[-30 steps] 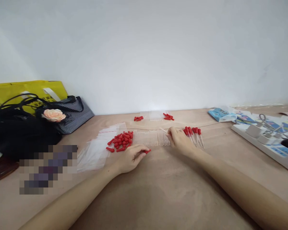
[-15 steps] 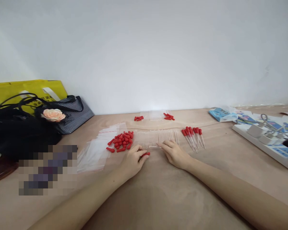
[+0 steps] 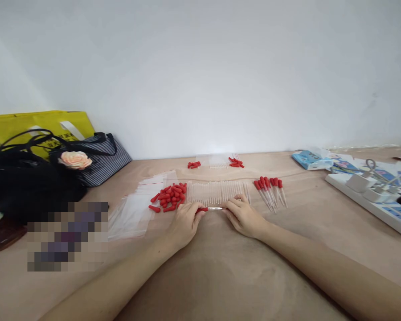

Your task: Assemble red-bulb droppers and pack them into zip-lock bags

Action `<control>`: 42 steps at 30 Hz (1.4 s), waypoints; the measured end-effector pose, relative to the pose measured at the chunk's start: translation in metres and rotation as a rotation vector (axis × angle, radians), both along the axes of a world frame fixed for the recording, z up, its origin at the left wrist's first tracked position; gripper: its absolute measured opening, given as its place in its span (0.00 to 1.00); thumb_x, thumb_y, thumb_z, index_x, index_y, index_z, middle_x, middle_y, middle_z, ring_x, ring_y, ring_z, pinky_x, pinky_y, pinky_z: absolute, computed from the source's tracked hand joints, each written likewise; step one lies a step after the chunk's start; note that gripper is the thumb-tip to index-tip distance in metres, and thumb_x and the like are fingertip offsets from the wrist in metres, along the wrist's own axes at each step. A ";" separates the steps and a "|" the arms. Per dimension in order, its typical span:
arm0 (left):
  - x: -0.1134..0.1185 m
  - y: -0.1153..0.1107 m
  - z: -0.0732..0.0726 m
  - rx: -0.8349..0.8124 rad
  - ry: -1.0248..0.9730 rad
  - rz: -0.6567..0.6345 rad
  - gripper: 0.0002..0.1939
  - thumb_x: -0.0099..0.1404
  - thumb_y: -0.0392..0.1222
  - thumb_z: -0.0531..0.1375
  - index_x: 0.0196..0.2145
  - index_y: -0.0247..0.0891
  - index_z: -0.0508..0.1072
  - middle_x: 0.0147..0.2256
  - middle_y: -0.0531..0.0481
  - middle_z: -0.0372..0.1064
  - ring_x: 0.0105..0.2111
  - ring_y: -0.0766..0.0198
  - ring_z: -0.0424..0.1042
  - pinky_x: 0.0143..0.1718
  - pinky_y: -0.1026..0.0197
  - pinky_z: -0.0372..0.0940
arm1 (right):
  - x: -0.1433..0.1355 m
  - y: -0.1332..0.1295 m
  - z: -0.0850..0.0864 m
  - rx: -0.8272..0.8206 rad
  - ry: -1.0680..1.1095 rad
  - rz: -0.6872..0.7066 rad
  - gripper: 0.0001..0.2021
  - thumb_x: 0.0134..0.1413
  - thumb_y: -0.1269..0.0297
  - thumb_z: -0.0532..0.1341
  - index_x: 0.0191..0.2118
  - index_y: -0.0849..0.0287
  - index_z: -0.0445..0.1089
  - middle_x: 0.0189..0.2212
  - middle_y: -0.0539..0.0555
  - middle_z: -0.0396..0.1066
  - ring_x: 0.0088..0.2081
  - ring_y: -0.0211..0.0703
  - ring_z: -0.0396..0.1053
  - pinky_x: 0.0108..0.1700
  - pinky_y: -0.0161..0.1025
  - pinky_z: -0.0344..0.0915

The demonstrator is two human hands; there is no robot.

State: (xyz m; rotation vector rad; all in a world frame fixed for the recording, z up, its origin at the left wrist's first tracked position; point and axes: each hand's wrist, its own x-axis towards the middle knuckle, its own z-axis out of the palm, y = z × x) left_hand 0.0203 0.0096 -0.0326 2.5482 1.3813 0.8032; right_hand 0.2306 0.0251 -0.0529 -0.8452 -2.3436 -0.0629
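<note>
My left hand (image 3: 187, 219) is closed round a red rubber dropper bulb (image 3: 203, 209), whose open end points right. My right hand (image 3: 243, 217) pinches a clear glass dropper tube (image 3: 215, 208). The tube's left end meets the bulb's mouth; how far it sits inside I cannot tell. Just beyond my hands lies a row of clear glass tubes (image 3: 207, 191). A heap of red bulbs (image 3: 169, 196) is left of that row. To its right, several droppers with red bulbs (image 3: 269, 191) lie fanned out.
Clear zip bags (image 3: 137, 209) lie at the left. Near the wall are small groups of red bulbs (image 3: 236, 162) and more tubes (image 3: 218, 165). Bags (image 3: 100, 160) stand far left. A white power strip (image 3: 364, 196) and a blue packet (image 3: 310, 159) are at the right.
My right hand has drawn the tube nearer, away from the row. The bulb in my left hand has turned in line with it, and their ends have come together.
</note>
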 end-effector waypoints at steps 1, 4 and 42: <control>0.000 0.000 0.000 0.001 0.000 -0.004 0.09 0.65 0.39 0.47 0.34 0.38 0.65 0.32 0.50 0.69 0.34 0.61 0.67 0.37 0.56 0.56 | 0.000 0.000 0.000 0.002 -0.003 -0.001 0.09 0.59 0.70 0.46 0.38 0.61 0.63 0.28 0.53 0.67 0.31 0.39 0.63 0.42 0.40 0.53; 0.000 0.000 0.001 0.002 -0.007 -0.016 0.09 0.65 0.39 0.47 0.34 0.37 0.65 0.32 0.50 0.69 0.34 0.61 0.67 0.37 0.57 0.56 | 0.000 0.000 0.000 0.016 -0.006 -0.001 0.10 0.59 0.69 0.46 0.37 0.61 0.64 0.27 0.53 0.68 0.30 0.38 0.63 0.41 0.40 0.53; 0.000 -0.003 0.003 0.149 0.071 -0.168 0.10 0.64 0.37 0.48 0.29 0.38 0.67 0.28 0.52 0.70 0.28 0.66 0.66 0.42 0.55 0.51 | -0.011 0.001 0.005 0.110 -0.056 0.107 0.14 0.57 0.69 0.47 0.27 0.61 0.66 0.19 0.50 0.65 0.21 0.33 0.55 0.35 0.38 0.47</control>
